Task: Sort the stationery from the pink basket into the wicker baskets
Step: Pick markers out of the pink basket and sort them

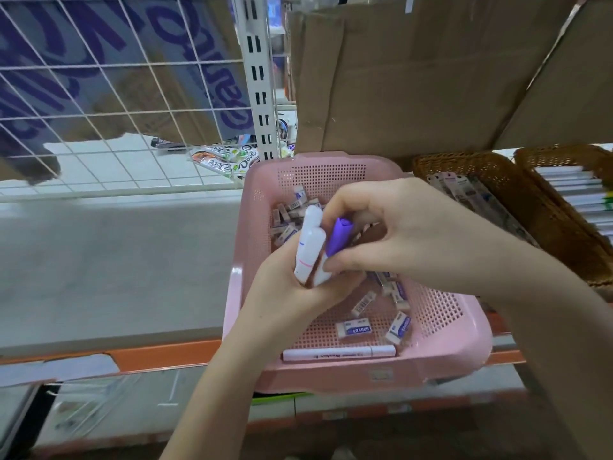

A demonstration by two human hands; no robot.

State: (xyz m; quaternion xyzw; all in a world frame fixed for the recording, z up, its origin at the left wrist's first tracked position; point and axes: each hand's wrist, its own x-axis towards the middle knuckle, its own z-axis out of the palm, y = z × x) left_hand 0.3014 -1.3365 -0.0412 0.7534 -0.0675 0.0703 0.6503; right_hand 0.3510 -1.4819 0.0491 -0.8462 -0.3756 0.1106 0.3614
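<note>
Taking the pink basket (pixel 447 353) as the landmark: to its left the shelf (pixel 109 260) runs bare and grey under a white wire grid (pixel 99 94), with wrapped snack packets (pixel 225 159) lying behind the basket's far left corner.

Over the basket's left half, the left hand (pixel 285 293) rises from below with its fingers (pixel 328 290) curled round a bundle of white markers (pixel 310 247), held upright with their ends pointing up. It looks like a collecting grip, so that several markers can go across in one trip rather than one by one.

Just right of that, above the basket's middle, the right hand (pixel 408 234) reaches in from the right. Its fingers (pixel 348 204) and thumb pinch a purple-capped marker (pixel 340 235) and lean it against the bundle, probably to add it to the left hand's grip.

Inside the basket, small boxed erasers (pixel 354 329) lie scattered over the floor and piled toward the far wall, and one more white marker (pixel 338 353) lies flat along the near wall. So the sorting seems well short of done.

Right of the basket, two wicker baskets sit side by side on the same shelf. The nearer wicker basket (pixel 464 164), just beside the pink one, holds long packaged items; the farther wicker basket (pixel 537 157) holds a stack of long pale sticks, maybe pencils. Being so close, both are an easy reach. Cardboard boxes (pixel 414 78) stand behind.
</note>
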